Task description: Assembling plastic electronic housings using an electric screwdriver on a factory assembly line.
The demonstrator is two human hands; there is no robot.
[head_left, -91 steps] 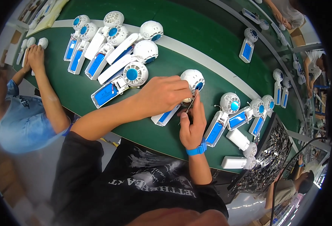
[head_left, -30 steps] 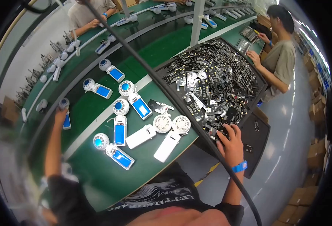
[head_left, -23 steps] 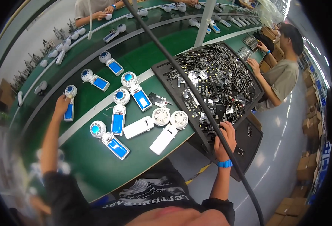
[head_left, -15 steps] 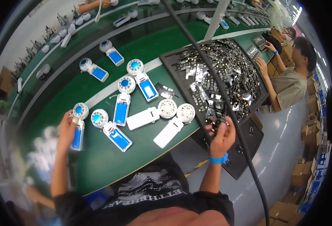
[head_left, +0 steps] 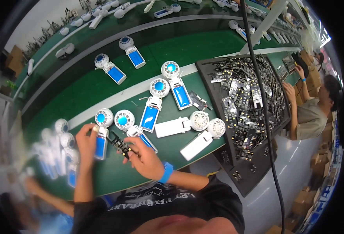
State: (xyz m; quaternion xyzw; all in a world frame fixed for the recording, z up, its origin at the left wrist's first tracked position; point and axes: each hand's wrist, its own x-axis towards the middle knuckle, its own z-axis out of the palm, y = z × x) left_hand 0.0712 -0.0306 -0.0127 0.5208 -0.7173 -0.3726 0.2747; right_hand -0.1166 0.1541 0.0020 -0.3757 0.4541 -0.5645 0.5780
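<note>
My left hand is closed round the neck of a white handheld fan, whose handle lies open with a blue battery inside. Just right of it, my right hand pinches a narrow black circuit board with small parts along it. The board hovers over the table between the held fan and a second opened fan, partly covering that one's handle. Two more opened fans, one of them this fan, lie farther right. Two white fans lie with their plain backs up.
A black tray heaped with circuit boards stands at the right. A dark cable hangs in front of it. Beyond the table runs a green conveyor carrying fans. A co-worker sits at far right; blurred fans crowd the left.
My right hand has come from the tray leftward over the table, bringing a circuit board beside the held fan. My left hand stays on that fan. The view has shifted.
</note>
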